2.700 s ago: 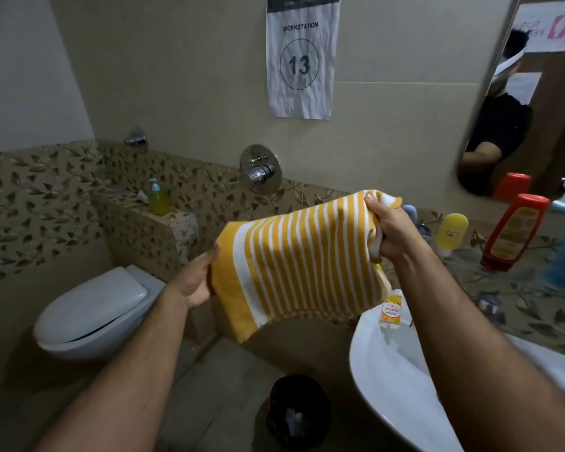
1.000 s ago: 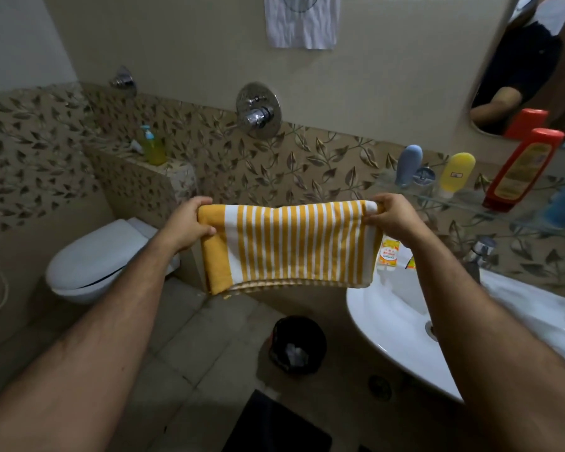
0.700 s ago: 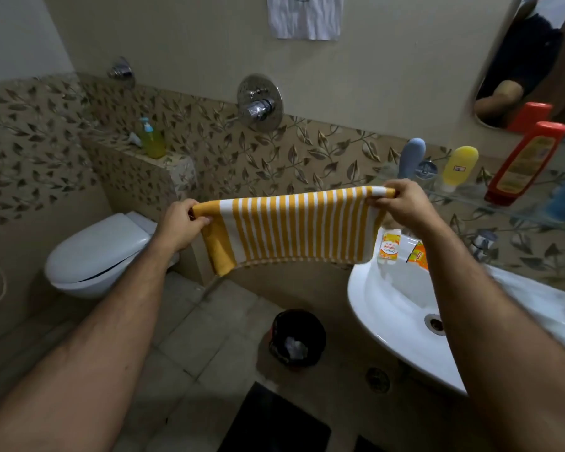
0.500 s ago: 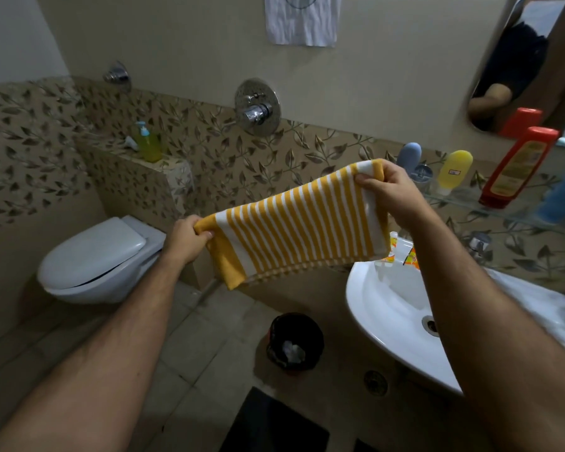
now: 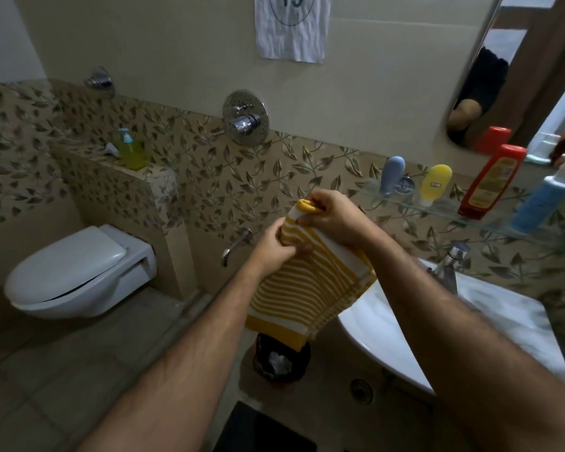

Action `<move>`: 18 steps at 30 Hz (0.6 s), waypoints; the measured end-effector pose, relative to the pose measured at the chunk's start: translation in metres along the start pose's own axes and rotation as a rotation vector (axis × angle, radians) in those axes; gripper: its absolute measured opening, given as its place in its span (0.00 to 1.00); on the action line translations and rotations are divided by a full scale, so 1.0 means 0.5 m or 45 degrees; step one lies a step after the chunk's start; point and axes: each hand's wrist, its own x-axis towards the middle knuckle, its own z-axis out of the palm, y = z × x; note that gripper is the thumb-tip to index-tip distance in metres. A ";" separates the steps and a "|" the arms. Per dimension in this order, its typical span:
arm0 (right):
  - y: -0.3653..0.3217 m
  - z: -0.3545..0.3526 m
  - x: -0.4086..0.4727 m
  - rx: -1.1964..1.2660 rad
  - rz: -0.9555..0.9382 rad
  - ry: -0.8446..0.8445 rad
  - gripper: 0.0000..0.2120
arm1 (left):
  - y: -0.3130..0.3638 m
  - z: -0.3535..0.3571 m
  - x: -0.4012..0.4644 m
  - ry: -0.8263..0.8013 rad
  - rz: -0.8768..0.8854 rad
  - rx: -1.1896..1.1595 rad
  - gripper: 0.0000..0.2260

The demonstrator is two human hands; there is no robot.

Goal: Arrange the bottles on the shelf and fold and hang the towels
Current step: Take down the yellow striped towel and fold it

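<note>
Both hands meet in the middle, up in the air to the left of the round white sink. They hold a soft yellow towel with white stripes. The right hand pinches the top end of the towel, and a yellow corner pokes out above its fingers. The left hand grips the towel just under that, thumb on the front. The two hands touch each other. The towel is folded over and hangs down from them, tilted, with its bottom edge over the sink's left rim.

Above the sink is a clear glass shelf on the leafy tiled wall. On it stand a small grey-blue bottle, a small yellow bottle, a tall red bottle with a yellow label and a blue bottle with a white top, all in a row. The red one leans.

Below the sink, on the floor, is a little black bin. Far left of the sink is a white toilet with its lid shut. On the ledge above it sits a green soap bottle with a blue pump.
</note>
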 end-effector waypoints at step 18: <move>0.071 0.019 0.000 0.420 0.597 0.051 0.12 | -0.010 0.113 -0.049 0.304 0.251 0.181 0.42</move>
